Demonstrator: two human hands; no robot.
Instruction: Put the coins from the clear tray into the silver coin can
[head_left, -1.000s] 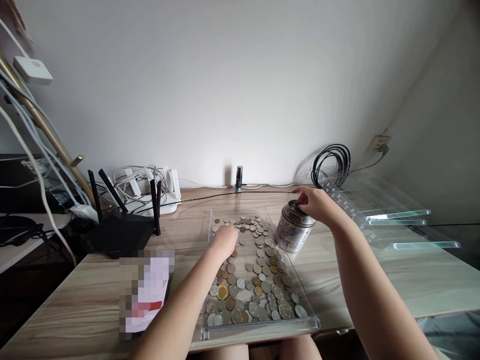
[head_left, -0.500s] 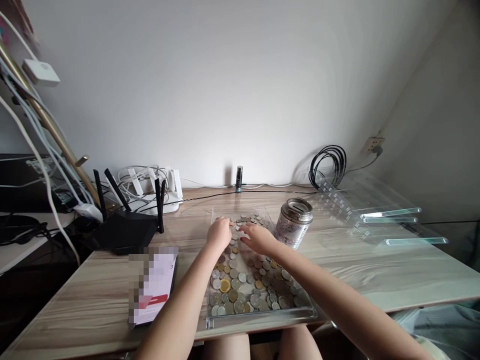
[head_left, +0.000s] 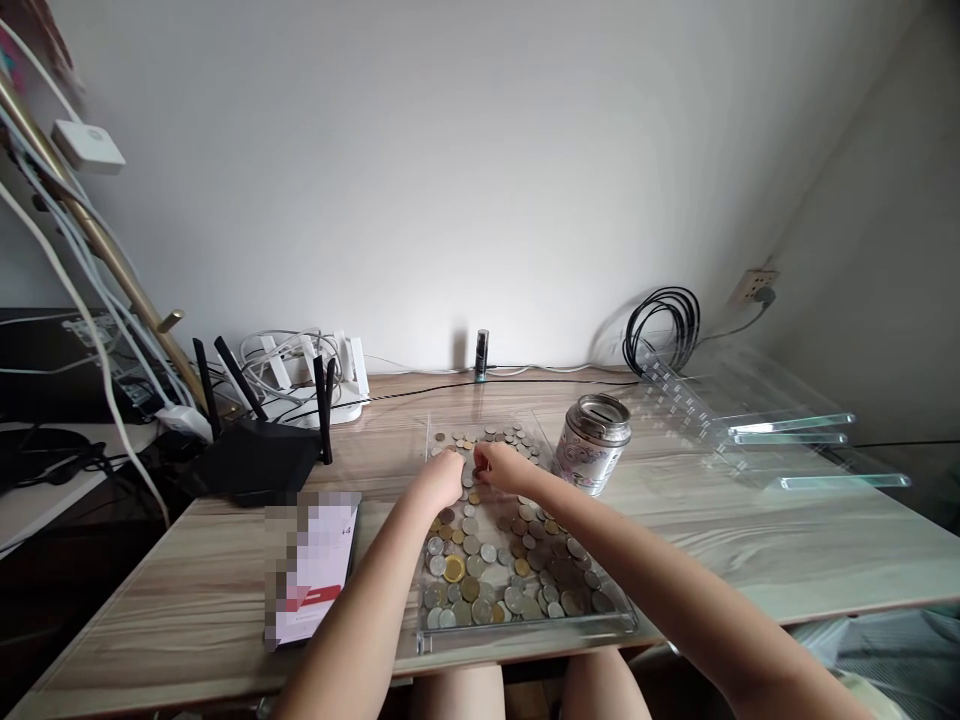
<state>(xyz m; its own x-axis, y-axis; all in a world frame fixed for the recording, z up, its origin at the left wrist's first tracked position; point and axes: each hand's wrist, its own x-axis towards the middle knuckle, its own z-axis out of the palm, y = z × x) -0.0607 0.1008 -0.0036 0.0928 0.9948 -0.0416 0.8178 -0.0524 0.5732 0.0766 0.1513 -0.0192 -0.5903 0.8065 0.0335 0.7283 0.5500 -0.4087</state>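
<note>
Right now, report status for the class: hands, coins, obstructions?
Left hand, right hand over tray, grips hidden. Coins spread inside. Tin beside tray, not blocking hands.

The desk (head_left: pixel 712 540) is backed along its far edge by a pale wall (head_left: pixel 480 190). A socket (head_left: pixel 756 287) is mounted beyond its far right corner.

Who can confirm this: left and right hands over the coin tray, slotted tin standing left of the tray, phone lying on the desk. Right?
Not quite: the slotted tin stands right of the coin tray, per the head view. The left hand and right hand are over the tray; the phone lies on the desk.
</note>
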